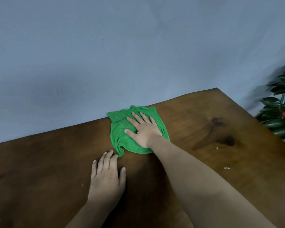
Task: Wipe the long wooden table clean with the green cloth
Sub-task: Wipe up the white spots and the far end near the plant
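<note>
A green cloth (120, 134) lies spread and wrinkled on the long wooden table (39, 170), close to its far edge by the wall. My right hand (142, 129) presses flat on the cloth, fingers spread and pointing toward the wall. My left hand (106, 175) rests palm down on the bare wood just in front of the cloth, its fingertips touching the cloth's near corner. It holds nothing.
A blue-grey wall (105, 55) runs along the table's far edge. A leafy plant with a red flower (281, 111) stands past the table's right end. Small white crumbs (226, 168) and dark wood knots (229, 140) mark the right part of the table.
</note>
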